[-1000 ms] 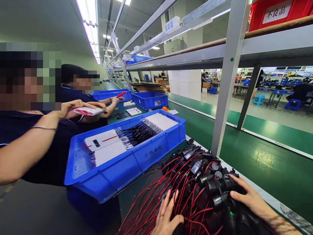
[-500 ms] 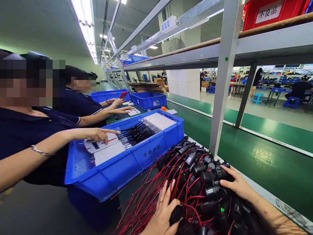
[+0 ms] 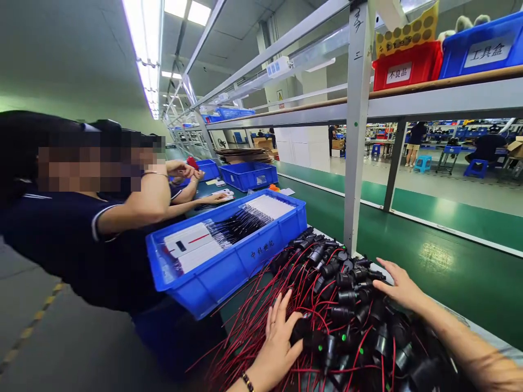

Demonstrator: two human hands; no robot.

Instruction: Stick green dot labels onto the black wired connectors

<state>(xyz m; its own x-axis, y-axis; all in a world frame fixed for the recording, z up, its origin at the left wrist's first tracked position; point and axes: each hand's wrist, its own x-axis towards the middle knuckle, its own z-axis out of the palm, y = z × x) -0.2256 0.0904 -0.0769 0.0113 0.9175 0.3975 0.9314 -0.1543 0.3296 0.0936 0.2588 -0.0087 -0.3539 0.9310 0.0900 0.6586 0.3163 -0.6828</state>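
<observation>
A large heap of black cylindrical plastic parts with thin red and black wires covers the near bench. My left hand rests at the heap's left side, over the wires, its fingers spread. Its thumb and forefinger are beside one black part; no grip on it shows. At the heap's right edge is my right hand, fingers apart and nothing held, its fingertips by the black parts. Several parts carry small green dots.
Left of the heap stands a blue bin holding white boxes and black cables. A co-worker leans beside it. A metal post rises behind the heap. Red and blue bins sit on the shelf above.
My view has shifted. The co-worker's hand has left the white boxes in the blue bin, and that arm is now raised and bent. My hands stay at the heap, the right slightly lifted outward.
</observation>
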